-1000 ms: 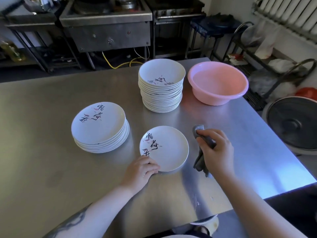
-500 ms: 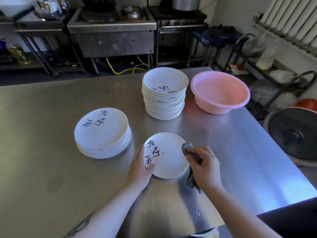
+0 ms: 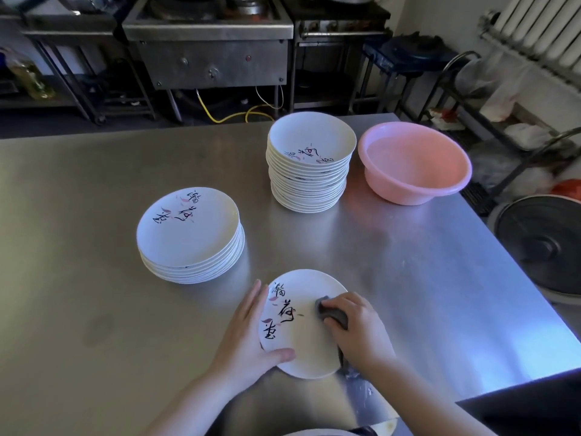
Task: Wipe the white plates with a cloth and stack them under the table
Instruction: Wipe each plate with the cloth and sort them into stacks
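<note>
**Cloth's on the plate now**

So half a second ago the right hand (image 3: 358, 332) was just at the plate's right rim with the cloth; now it's moved in over the plate (image 3: 298, 322) and is pressing the grey cloth (image 3: 333, 313) onto the face, fingers curled round it. A tail of cloth hangs off the near right rim. The left hand (image 3: 248, 341) has slid along the left edge too: fingers lie straight along the rim, thumb hooked over the near edge, so it's gripping the plate. The plate looks tipped up a bit on the left, though I can't say for sure.

It all sits on a steel desk (image 3: 94, 309). The low stack (image 3: 190, 236) is to the left and further back, well apart from the plate. The tall stack (image 3: 309, 162) is behind it, with a pink basin (image 3: 415, 165) just beside that on the right, near the desk's far right corner.

Behind the desk there's a steel stove (image 3: 213, 48) with a yellow hose (image 3: 226, 116) underneath, a radiator (image 3: 540, 23) on the right wall, and a dark round lid (image 3: 544, 243) off the desk's right edge.

The plate is close to the near edge. Lots of bare steel on the left side and between plate and right edge.
</note>
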Demonstrator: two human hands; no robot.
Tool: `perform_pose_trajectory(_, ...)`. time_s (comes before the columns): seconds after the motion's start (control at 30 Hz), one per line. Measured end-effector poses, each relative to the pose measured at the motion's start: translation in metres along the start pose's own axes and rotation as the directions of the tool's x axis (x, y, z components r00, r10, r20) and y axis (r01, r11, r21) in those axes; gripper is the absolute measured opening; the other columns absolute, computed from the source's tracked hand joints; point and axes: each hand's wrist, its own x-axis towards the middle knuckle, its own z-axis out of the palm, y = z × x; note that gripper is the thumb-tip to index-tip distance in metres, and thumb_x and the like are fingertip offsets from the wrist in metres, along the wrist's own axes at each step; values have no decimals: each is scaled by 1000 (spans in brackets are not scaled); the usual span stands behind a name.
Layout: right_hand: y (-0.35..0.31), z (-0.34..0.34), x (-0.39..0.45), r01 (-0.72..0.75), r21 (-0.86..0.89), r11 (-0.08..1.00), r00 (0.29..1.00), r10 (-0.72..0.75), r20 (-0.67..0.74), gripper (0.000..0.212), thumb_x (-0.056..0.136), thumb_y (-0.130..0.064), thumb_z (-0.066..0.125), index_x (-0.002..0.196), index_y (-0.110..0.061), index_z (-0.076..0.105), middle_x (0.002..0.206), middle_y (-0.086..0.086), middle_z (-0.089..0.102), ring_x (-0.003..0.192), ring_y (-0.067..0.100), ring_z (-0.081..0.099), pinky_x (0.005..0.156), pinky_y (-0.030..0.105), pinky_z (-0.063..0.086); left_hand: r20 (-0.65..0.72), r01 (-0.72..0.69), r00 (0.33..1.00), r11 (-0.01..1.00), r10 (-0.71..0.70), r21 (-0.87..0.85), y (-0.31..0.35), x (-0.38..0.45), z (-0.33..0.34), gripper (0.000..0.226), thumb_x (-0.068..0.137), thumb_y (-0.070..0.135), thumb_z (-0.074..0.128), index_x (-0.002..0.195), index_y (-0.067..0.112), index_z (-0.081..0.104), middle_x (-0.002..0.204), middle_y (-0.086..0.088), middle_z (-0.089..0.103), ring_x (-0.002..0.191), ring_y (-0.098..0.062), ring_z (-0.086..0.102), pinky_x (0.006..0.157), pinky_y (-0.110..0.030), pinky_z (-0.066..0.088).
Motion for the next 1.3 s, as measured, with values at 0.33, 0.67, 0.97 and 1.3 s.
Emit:
perform_pose_trajectory(0.33, -19, 41, 4, 449, -106, 887, 880, -419, 226, 29, 78, -27, 58, 103, -36, 69, 108, -19, 59, 92, 13, 55, 67, 25, 52, 167, -43, 986, 982, 12, 182, -2, 15, -2, 147, 40, 78, 65, 155, 24, -8, 149, 29, -28, 144, 7, -16, 118, -14, 4)
perform_pose_trajectory(0.67, 12, -9, 19, 286, -150, 947, 949, -258, 179, 28, 71, -7, 67, 86, -28, 77, 95, -15, 67, 90, 15, 61, 79, 24, 52, 181, -140, 978, 972, 106, 188, 0, 8, -7, 132, 54, 72, 72, 154, 32, -5, 155, 27, -23, 142, 8, -20, 116, -13, 0)
perform_pose_trajectory(0.97, -38, 3, 73, 512, -266, 817, 859, -495, 134, 24, 68, -7, 76, 81, -25, 70, 88, -9, 63, 82, 19, 59, 58, 26, 50, 483, -541, 801, 774, 355, 328, 1, 39, -37, 73, 73, 64, 68, 136, 29, 56, 149, 20, 41, 141, 1, 21, 116, -13, 6)
perform_pose_trajectory(1.3, 15, -4, 56, 351, -436, 829, 929, -366, 52, 44, 51, -4, 87, 79, -34, 72, 86, -15, 63, 75, 17, 57, 63, 22, 35, 280, -460, 881, 830, 381, 316, -11, 17, -12, 72, 64, 77, 61, 119, 31, 69, 132, 18, 60, 130, 0, 43, 113, -19, 29)
